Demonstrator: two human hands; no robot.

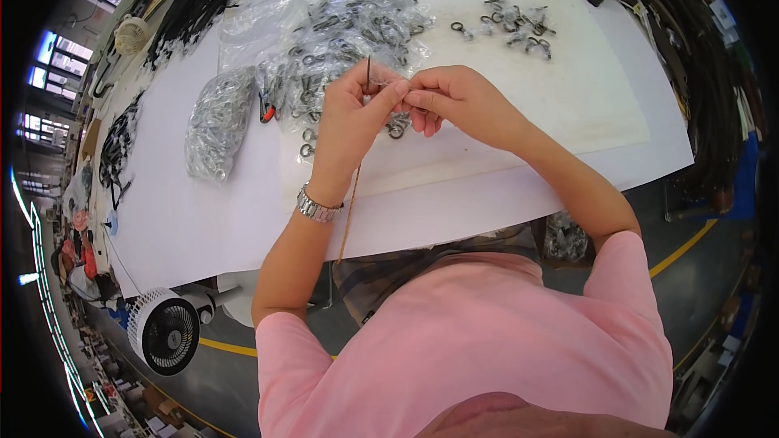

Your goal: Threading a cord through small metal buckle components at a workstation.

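Above the white table (203, 219), a thin brown cord (350, 211) runs up through the closed left hand (350, 113), its dark end poking above the fingers, while the right hand (450, 97) pinches a small piece against the left fingertips.

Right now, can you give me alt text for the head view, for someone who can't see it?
Two bare hands meet over a white table: the left hand pinches a thin cord hanging toward the lap, and the right hand touches it at the fingertips. Bags of small metal rings lie just beyond.
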